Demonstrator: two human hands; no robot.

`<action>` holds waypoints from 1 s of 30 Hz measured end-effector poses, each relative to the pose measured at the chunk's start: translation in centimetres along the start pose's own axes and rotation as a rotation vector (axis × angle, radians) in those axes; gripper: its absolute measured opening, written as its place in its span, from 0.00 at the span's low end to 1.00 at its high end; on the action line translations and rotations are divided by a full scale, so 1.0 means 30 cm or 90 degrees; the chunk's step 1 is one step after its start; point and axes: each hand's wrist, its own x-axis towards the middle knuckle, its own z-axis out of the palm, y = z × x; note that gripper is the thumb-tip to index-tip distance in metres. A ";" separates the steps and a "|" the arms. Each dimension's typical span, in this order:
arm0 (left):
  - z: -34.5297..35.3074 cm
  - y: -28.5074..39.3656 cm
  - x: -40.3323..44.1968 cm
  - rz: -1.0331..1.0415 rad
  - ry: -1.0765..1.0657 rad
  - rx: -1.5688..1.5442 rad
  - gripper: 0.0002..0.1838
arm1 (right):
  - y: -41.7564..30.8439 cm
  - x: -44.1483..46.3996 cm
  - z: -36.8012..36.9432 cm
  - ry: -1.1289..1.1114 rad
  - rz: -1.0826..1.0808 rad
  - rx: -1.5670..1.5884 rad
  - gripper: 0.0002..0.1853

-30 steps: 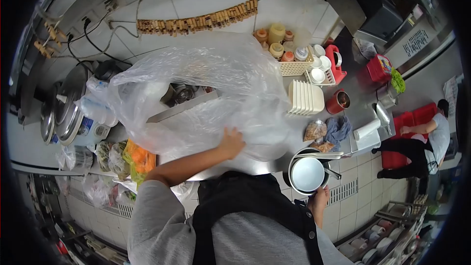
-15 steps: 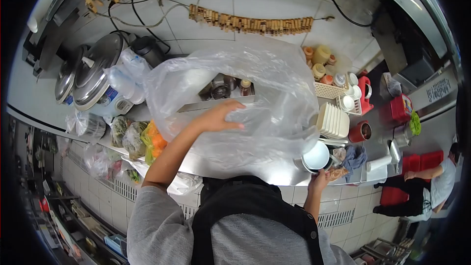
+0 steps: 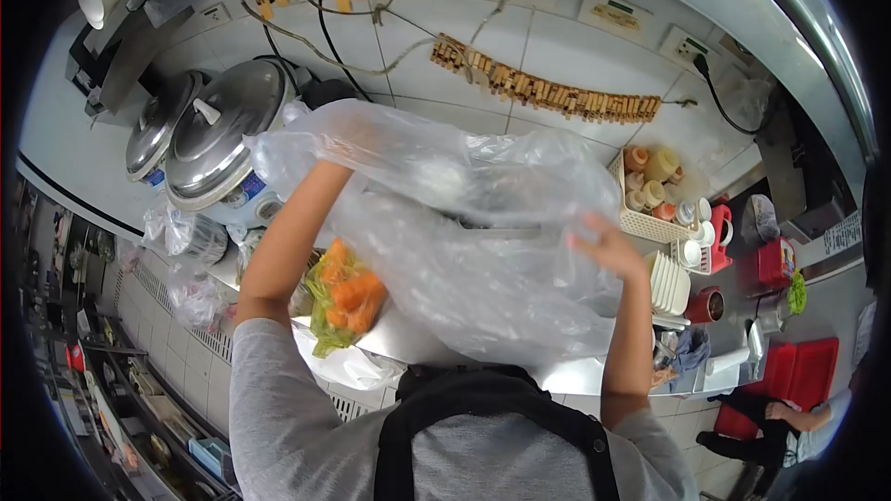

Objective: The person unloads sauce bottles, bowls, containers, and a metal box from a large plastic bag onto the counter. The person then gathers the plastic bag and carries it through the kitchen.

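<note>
A large clear plastic bag (image 3: 464,288) spreads over the middle of the steel counter, its upper layer lifted and billowing. My left hand (image 3: 355,134) is at the bag's upper left, seen only hazily through the film; its finger posture is unclear. At the bag's right side is my right hand (image 3: 608,246), smeared by motion, its fingers apart and near or touching the plastic. Just below my left forearm lies a bag of orange vegetables (image 3: 351,297). Whatever sits under the big bag is mostly hidden.
Large lidded pots (image 3: 227,130) stand at the left. A basket of sauce bottles (image 3: 650,213), white containers (image 3: 668,286) and a red canister (image 3: 707,304) line the right. Clothespins (image 3: 548,83) hang on a wall cord. Another person (image 3: 807,427) is at the far right.
My right hand has moved up from the white bowl at the counter's front edge to the bag. My left hand has shifted up and left, under the film. The view has shifted.
</note>
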 end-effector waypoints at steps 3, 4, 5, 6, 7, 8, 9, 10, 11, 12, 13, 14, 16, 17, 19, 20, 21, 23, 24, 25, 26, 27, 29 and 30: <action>0.090 0.003 0.086 -0.037 0.175 0.044 0.20 | 0.049 0.396 -0.033 0.297 -0.120 0.214 0.37; 0.127 0.010 0.092 -0.040 0.197 0.062 0.20 | 0.063 0.466 -0.031 0.300 -0.125 0.212 0.37; 0.171 0.024 0.092 -0.040 0.191 0.084 0.19 | 0.069 0.529 -0.040 0.257 -0.091 0.333 0.38; 0.212 0.042 0.079 -0.029 0.163 0.116 0.19 | 0.075 0.580 -0.049 0.210 -0.058 0.453 0.38; 0.252 0.063 0.061 -0.006 0.109 0.153 0.19 | 0.083 0.611 -0.043 0.215 -0.068 0.449 0.38; 0.291 0.083 0.044 0.019 0.056 0.188 0.19 | 0.097 0.619 -0.016 0.120 0.027 0.474 0.39; 0.300 0.116 -0.003 -0.002 -0.019 0.163 0.19 | 0.120 0.625 0.012 0.023 0.123 0.495 0.40; 0.302 0.154 -0.052 -0.024 -0.095 0.137 0.19 | 0.154 0.639 0.035 -0.052 0.140 0.535 0.40; 0.310 0.185 -0.099 -0.033 -0.168 0.181 0.19 | 0.201 0.647 0.070 -0.130 0.161 0.575 0.40; 0.311 0.212 -0.141 -0.042 -0.242 0.225 0.20 | 0.264 0.661 0.120 -0.129 0.159 0.574 0.40; 0.287 0.244 -0.191 -0.017 -0.260 0.218 0.21 | 0.335 0.672 0.182 -0.160 0.100 0.546 0.40; 0.271 0.266 -0.226 0.006 -0.278 0.211 0.22 | 0.375 0.672 0.220 -0.191 0.041 0.517 0.41; 0.353 0.248 -0.237 0.032 -0.283 0.178 0.22 | 0.401 0.644 0.253 -0.221 0.024 0.534 0.42; 0.407 0.257 -0.245 0.060 -0.288 0.142 0.23 | 0.417 0.621 0.268 -0.252 0.010 0.550 0.43; 0.463 0.294 -0.268 0.039 -0.244 0.187 0.23 | 0.379 0.567 0.298 -0.186 0.101 0.571 0.43; 0.482 0.309 -0.274 0.016 -0.193 0.236 0.23 | 0.349 0.547 0.309 -0.115 0.186 0.589 0.43; 0.434 0.364 -0.300 0.039 -0.159 0.224 0.21 | 0.362 0.561 0.335 -0.075 0.152 0.590 0.37; 0.296 0.504 -0.361 0.121 -0.144 0.034 0.16 | 0.412 0.598 0.361 -0.043 0.132 0.596 0.32; 0.256 0.563 -0.361 0.171 -0.153 -0.144 0.13 | 0.433 0.619 0.370 -0.014 0.106 0.600 0.28; 0.256 0.636 -0.347 0.214 -0.032 -0.211 0.10 | 0.441 0.637 0.389 0.111 0.124 0.538 0.18; 0.266 0.707 -0.323 0.254 0.091 -0.275 0.07 | 0.480 0.669 0.410 0.110 0.122 0.539 0.18; 0.269 0.772 -0.280 0.272 0.222 -0.236 0.06 | 0.535 0.709 0.432 0.154 0.077 0.454 0.16; 0.305 0.852 -0.191 0.288 0.353 -0.194 0.05 | 0.550 0.734 0.428 0.197 0.032 0.369 0.14; 0.335 0.884 -0.150 0.287 0.312 -0.149 0.05 | 0.525 0.715 0.414 0.218 0.067 0.310 0.13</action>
